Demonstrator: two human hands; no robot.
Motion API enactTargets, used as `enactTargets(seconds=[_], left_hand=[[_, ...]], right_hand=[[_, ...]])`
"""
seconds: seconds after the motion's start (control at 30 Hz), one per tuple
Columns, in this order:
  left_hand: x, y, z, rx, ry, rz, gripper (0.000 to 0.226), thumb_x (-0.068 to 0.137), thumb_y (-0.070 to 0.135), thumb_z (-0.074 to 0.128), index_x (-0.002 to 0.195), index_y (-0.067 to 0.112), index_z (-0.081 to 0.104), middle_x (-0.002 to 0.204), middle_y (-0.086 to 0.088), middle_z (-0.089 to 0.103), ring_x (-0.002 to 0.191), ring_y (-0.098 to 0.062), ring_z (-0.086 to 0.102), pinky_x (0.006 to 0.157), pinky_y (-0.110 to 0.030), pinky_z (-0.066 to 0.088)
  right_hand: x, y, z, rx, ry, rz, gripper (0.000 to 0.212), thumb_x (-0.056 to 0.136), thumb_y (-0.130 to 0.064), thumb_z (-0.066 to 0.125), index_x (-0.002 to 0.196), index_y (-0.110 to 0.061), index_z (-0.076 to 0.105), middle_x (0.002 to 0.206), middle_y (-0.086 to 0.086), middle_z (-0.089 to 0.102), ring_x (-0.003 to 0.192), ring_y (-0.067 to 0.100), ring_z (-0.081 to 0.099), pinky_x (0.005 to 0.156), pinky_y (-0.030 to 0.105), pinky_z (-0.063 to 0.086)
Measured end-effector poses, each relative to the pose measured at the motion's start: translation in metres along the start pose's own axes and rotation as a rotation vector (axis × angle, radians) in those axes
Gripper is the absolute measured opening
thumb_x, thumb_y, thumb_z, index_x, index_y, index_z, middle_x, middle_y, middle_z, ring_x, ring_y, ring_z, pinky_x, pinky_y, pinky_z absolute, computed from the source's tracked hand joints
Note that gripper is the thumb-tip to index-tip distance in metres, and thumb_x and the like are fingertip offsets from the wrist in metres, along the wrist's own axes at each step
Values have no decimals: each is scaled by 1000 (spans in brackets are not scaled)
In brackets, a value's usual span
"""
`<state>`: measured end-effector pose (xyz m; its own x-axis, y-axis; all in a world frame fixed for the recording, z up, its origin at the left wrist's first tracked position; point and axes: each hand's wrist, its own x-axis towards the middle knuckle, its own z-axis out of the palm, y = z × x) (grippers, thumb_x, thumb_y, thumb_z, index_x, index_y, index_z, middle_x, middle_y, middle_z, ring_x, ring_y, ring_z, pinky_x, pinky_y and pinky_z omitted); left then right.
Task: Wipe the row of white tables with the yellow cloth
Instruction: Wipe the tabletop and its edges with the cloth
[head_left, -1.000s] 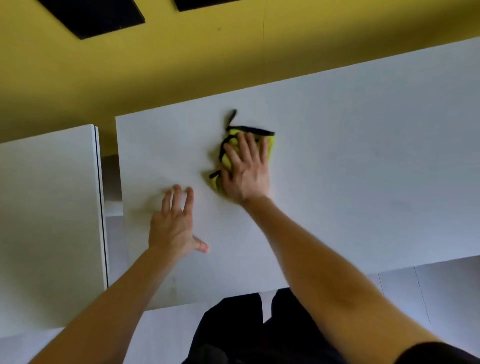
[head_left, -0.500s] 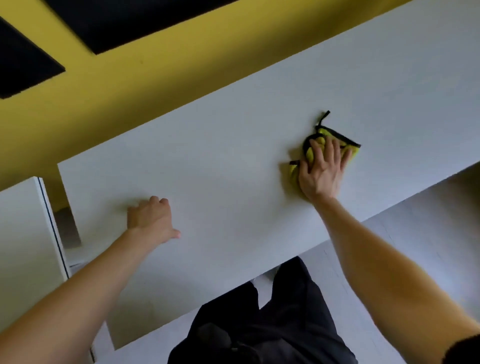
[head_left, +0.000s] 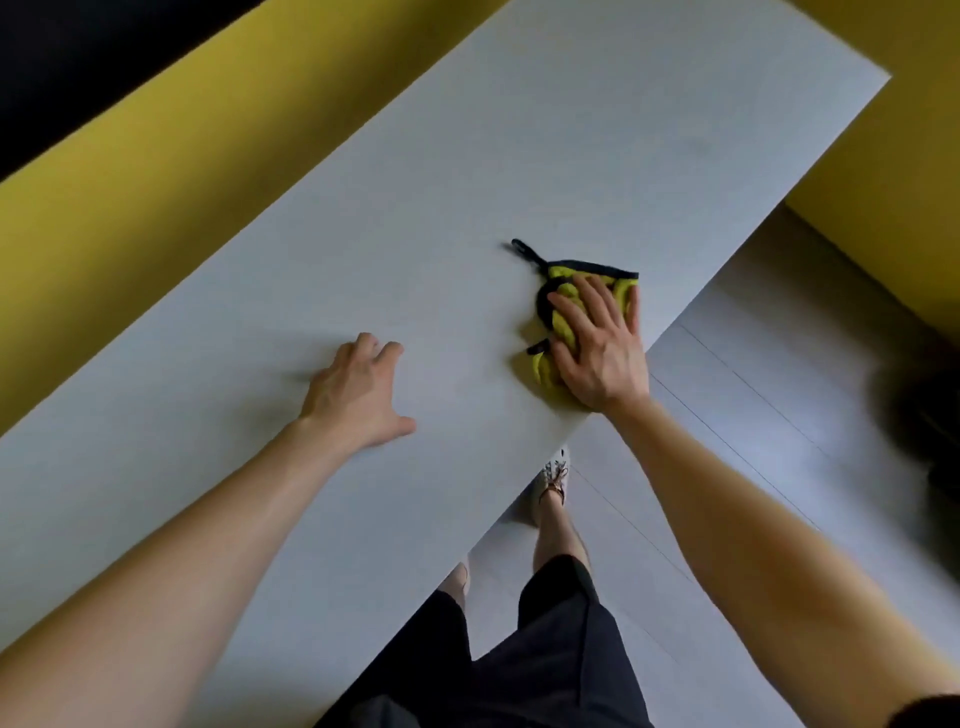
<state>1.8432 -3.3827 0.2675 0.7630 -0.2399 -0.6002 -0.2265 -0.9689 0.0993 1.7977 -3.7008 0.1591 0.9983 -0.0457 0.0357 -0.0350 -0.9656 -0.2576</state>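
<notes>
A white table (head_left: 519, 156) runs diagonally across the view. On it, near the front edge, lies the crumpled yellow cloth (head_left: 563, 319) with black trim and a black loop. My right hand (head_left: 597, 343) lies flat on the cloth, fingers straight, pressing it to the tabletop. My left hand (head_left: 358, 392) rests on the bare table to the left of the cloth, fingertips bent onto the surface, holding nothing.
A yellow wall (head_left: 130, 171) borders the table's far side, with more yellow wall (head_left: 883, 208) at the right. Grey tiled floor (head_left: 753, 389) lies beyond the near edge. My legs in dark shorts (head_left: 519, 670) stand against that edge. A dark blurred shape (head_left: 924, 426) sits far right.
The view has swung right along the table; the neighbouring table at the left is out of sight. My right hand has slid the cloth closer to the front edge. My left hand followed rightwards.
</notes>
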Motion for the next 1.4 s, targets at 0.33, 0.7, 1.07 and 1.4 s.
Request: enactTargets(seconds=[0.33, 0.7, 1.07, 1.4], left_hand=[[85, 65, -20, 41, -61, -183, 159, 55, 61, 103, 169, 34, -5, 176, -13, -16, 166, -42, -5, 119, -77, 35], [87, 62, -12, 100, -49, -205, 161, 58, 65, 99, 170, 36, -14, 178, -8, -21, 169, -37, -8, 124, -63, 37], [79, 63, -23, 93, 5, -194, 159, 55, 71, 96, 168, 45, -11, 179, -5, -21, 169, -32, -6, 123, -58, 38], [70, 8, -40, -245, 122, -392, 146, 62, 68, 97, 173, 37, 7, 181, -5, 7, 168, -27, 7, 129, -53, 28]], right_hand=[[-22, -21, 11, 118, -270, -663, 69, 101, -53, 59, 164, -29, 47, 179, 10, 24, 168, 31, 17, 133, 67, 8], [209, 69, -4, 22, -30, -213, 70, 90, -61, 65, 150, -25, 61, 171, 17, 40, 164, 36, 27, 132, 68, 4], [157, 25, 6, 34, -194, -811, 64, 100, -71, 56, 149, -30, 62, 177, 17, 28, 166, 35, 22, 129, 75, 5], [171, -56, 16, 25, -114, -458, 73, 103, -62, 55, 166, -26, 45, 174, 11, 38, 165, 33, 26, 132, 66, 11]])
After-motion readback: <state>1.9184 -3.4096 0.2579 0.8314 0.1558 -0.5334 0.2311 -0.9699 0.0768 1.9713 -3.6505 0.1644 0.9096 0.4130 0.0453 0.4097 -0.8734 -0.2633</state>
